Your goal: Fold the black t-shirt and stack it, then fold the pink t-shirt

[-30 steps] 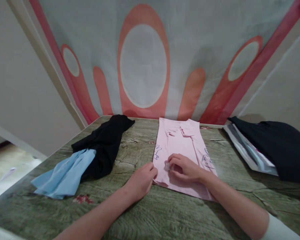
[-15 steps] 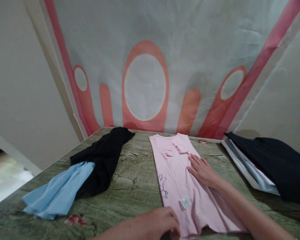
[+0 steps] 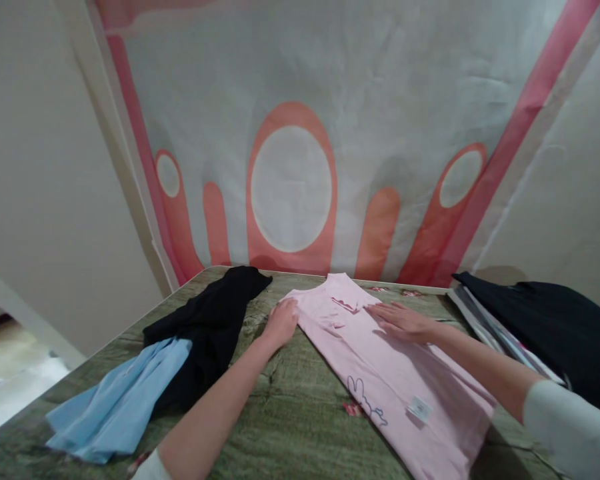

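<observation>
A pink shirt (image 3: 375,360) lies slantwise on the table, sides folded in, its neckline toward the wall. A rabbit line drawing (image 3: 365,400) runs along its left edge, and a white care label (image 3: 419,409) shows lower down. At the shirt's far left corner is my left hand (image 3: 282,321), its fingers closed over the edge; the fingertips are partly hidden. My right hand (image 3: 403,321) lies flat on the upper right part of the shirt, fingers stretched out and pointing left.
To the left, a black garment (image 3: 210,327) lies crumpled on the wood-patterned table (image 3: 280,413), with a light blue garment (image 3: 125,397) over its near end. A stack topped by a dark garment (image 3: 555,320) stands at the right. Behind is a printed wall sheet (image 3: 290,187).
My left hand has gone from the shirt's near edge to its far left corner. The shirt has turned, its near end swinging right. My right hand has stayed on its upper right part.
</observation>
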A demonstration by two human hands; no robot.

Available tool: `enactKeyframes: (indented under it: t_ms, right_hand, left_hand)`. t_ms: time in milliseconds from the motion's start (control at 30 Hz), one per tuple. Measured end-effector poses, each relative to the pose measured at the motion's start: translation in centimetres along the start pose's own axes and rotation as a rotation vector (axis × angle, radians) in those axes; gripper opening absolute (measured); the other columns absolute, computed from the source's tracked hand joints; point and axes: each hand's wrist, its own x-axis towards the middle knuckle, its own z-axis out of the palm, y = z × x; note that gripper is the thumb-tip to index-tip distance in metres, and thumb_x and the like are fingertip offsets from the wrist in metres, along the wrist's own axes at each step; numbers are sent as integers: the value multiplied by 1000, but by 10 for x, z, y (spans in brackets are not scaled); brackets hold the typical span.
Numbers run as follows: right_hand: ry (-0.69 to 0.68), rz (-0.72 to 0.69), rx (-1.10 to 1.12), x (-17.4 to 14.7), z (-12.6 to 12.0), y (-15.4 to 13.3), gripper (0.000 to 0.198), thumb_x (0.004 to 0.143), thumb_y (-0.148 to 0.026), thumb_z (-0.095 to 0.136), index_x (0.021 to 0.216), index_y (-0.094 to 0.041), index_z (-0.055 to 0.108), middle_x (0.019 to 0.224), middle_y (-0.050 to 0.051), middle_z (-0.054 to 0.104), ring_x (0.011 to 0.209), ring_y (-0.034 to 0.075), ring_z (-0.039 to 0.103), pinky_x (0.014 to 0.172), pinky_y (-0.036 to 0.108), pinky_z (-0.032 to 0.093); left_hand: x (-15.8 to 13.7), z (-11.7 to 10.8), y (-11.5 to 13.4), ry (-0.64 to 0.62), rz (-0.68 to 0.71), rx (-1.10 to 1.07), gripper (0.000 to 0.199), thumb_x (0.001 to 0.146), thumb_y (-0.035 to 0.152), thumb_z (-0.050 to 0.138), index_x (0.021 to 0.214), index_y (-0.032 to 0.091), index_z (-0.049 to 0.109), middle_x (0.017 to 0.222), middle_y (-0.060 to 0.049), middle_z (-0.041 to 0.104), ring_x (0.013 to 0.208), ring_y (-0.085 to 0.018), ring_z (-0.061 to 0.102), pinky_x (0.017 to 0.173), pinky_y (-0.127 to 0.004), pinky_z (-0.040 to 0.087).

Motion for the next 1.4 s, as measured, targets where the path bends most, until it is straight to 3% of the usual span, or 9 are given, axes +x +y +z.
enactKeyframes:
  t_ms: [200,400,633,767,867,1033,1133,1233,1400]
  right_hand:
    - [163,214,1,18,23,-20,62,90,-55,20,142,-20,29,146,8,28,135,25,22,109,47,18]
    - [138,84,7,-3,28,-26,65,88,-57,31,143,-25,24,149,4,22,135,22,21,111,43,14]
    - [373,166,2,-20,28,-11,45,85,-42,43,122,-19,55,130,12,51,119,26,45,100,46,32]
    - [490,276,109,-54,27,-32,29,83,-34,47,99,-17,64,102,11,64,90,23,59,82,37,46]
    - [418,351,248,-93,22,-55,23,83,-34,49,90,-18,63,83,6,65,68,17,58,63,30,47]
    - [277,323,393,-145,13,-88,26,85,-37,48,76,-19,64,70,3,62,62,15,54,55,25,42]
    - [225,268,419,-157,9,-103,29,86,-38,48,72,-19,64,69,3,61,62,14,53,55,24,41]
    - [190,227,477,-159,7,-113,23,86,-34,48,80,-20,66,78,4,63,67,15,56,60,25,44]
    - [168,174,544,-167,3,-118,20,82,-23,51,97,-21,64,97,6,62,86,17,58,77,30,48]
  left_hand:
    - [43,10,-44,68,-102,-27,21,82,16,49,98,14,62,100,-9,62,97,-19,56,88,-29,41]
    - [42,17,-62,123,-145,-57,13,77,26,59,84,15,62,86,-5,60,81,-17,57,76,-27,43]
    - [38,15,-65,137,-132,-63,13,76,28,60,71,16,59,77,-4,56,76,-17,54,72,-28,41]
    - [39,13,-65,121,-73,-77,11,79,26,55,74,17,57,80,-3,55,81,-17,52,78,-27,40]
    - [40,13,-63,127,-49,-57,12,82,27,53,75,16,56,80,-3,54,81,-17,51,78,-27,39]
    - [36,7,-57,156,-63,19,14,82,26,56,75,14,55,79,-2,50,77,-16,46,73,-27,38]
    - [34,-3,-45,198,-84,46,13,81,24,57,81,12,55,89,-4,49,84,-18,44,78,-31,37]
    - [34,-9,-15,202,11,17,19,82,22,56,97,11,53,100,-6,48,91,-20,44,84,-34,35]
    - [15,1,76,-118,454,-198,21,83,26,56,102,17,54,99,-2,56,85,-15,53,80,-25,41]
